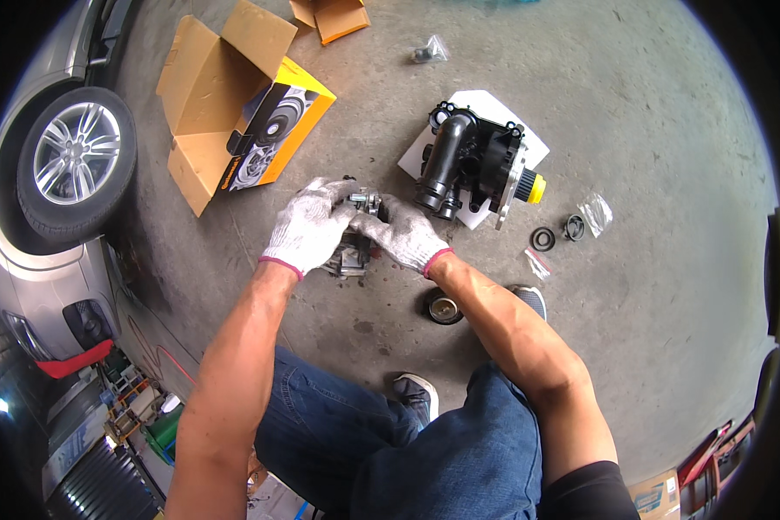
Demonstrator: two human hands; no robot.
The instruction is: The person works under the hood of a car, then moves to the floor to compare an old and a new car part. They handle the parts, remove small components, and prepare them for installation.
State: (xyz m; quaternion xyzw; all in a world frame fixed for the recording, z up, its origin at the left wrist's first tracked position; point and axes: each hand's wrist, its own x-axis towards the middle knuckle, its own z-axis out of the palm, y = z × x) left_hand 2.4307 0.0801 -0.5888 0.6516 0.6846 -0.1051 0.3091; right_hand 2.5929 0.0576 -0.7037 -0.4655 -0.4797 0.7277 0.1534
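A greasy metal engine part (353, 253) lies on the concrete floor before me, partly hidden by my hands. My left hand (313, 224), in a white knit glove, grips its upper left side. From the right, my right hand (400, 234), gloved alike, has its fingers curled on the same part, thumb towards the left hand. Right of them a black plastic water pump and thermostat housing (471, 159) with a yellow cap (537, 189) rests on a white sheet (481, 101). A round pulley-like part (444, 308) sits on the floor below my right wrist.
An open cardboard box (195, 97) stands upper left, a smaller one (341, 19) above. Black rings (543, 239), a round black fitting (574, 227) and small plastic bags (597, 214) lie at right. A bagged part (429, 52) lies farther up. A car wheel (77, 156) is at left.
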